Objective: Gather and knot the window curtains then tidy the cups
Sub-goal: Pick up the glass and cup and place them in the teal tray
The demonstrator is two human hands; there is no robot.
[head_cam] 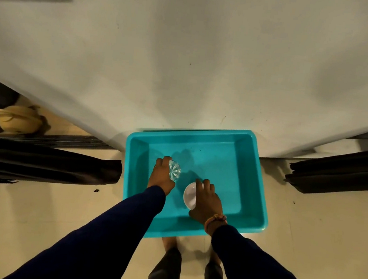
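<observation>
- The left hand (161, 176), just left of the frame's centre, was wrapped around a clear cut-glass tumbler (174, 170), fingers curled over its near side; the star-patterned glass faced the camera.
- The right hand (208, 200), slightly lower and to the right, was closed around a small white cup (189, 195), with the fingertips hooked over the cup's far edge and the thumb on its near side.
- A beaded bracelet (215, 220) circled the right wrist, and both arms wore dark navy sleeves (109, 233) that rose from the bottom of the frame.
- Both cups were inside a turquoise rectangular plastic tub (258, 183); whether they touched its floor could not be told.
- The tub sat on a pale beige floor (34, 214), its far edge against a white wall (186, 60) that filled the upper half of the frame.
- Dark curtain fabric (39, 165) lay bunched at the left edge of the frame, and a second dark curtain (342, 176) at the right edge.
- A tan bag with a handle (15, 119) rested at the far left.
- The person's trouser legs and bare feet (168, 242) showed just below the tub.
</observation>
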